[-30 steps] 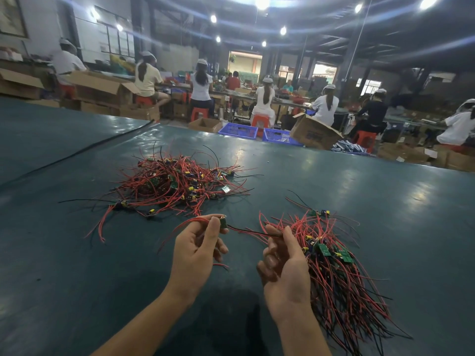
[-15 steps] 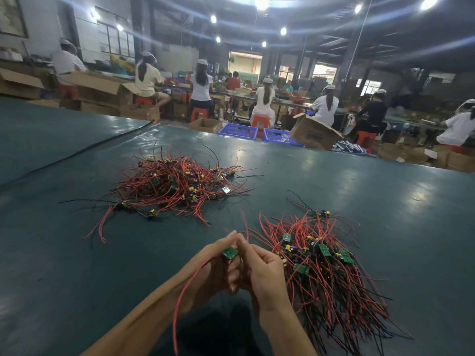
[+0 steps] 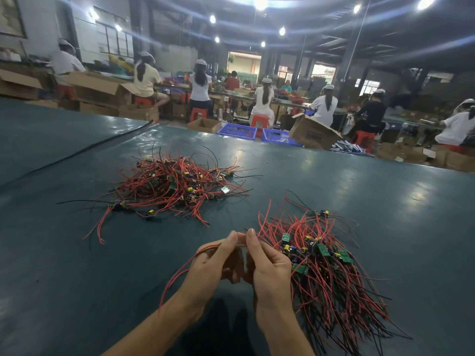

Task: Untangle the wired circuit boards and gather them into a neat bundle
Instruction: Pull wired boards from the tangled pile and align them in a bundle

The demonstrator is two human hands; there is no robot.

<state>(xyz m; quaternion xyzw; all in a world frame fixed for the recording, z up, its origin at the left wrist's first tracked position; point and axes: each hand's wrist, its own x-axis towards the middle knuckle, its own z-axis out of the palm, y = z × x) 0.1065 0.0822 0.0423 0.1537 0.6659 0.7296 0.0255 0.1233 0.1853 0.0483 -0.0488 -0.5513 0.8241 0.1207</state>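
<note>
closely — left grip point(image 3: 211, 265), right grip point(image 3: 270, 268) — wire point(image 3: 177, 272)

left hand point(image 3: 213, 263) | right hand point(image 3: 270, 265) | both bare to the forearm | fingernails short and plain

**Factory hall beyond a dark green work table point(image 3: 359, 201).**
Round ceiling lamps point(image 3: 260, 1) hang under a dark beamed roof and glare on the glossy table top. Paned windows point(image 3: 113, 39) stand in the left wall, and a bright doorway point(image 3: 244, 64) opens at the far end. Capped workers point(image 3: 264, 98) sit in a row on red stools point(image 3: 258, 121), backs to the camera. Open cardboard boxes point(image 3: 312, 133) and two blue crates point(image 3: 237, 131) lie just past the table's far edge.
</note>
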